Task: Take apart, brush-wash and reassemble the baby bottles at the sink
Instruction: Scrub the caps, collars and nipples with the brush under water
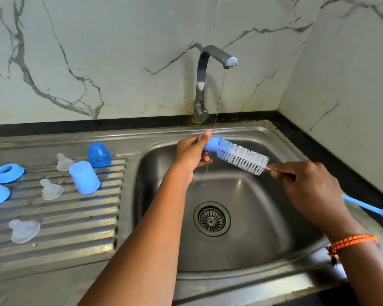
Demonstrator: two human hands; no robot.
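Over the sink basin [263,217], my left hand [191,154] grips a light blue bottle body [211,145] with its mouth turned right. My right hand [310,186] holds the bottle brush by its stem; the white bristles [244,159] are partly inside the bottle mouth and the blue handle end [372,209] sticks out behind my wrist. A thin stream of water [219,100] falls from the tap [205,85] onto the bottle. On the drainboard [75,217] lie an upturned blue bottle body [84,177], a blue cap [98,154], two blue collar rings [8,173] and three clear teats [51,189].
The drain strainer [211,218] sits at the basin's bottom. Marble walls close the back and right side, with a black counter edge [341,160] along the right of the sink. An orange thread band [352,240] circles my right wrist.
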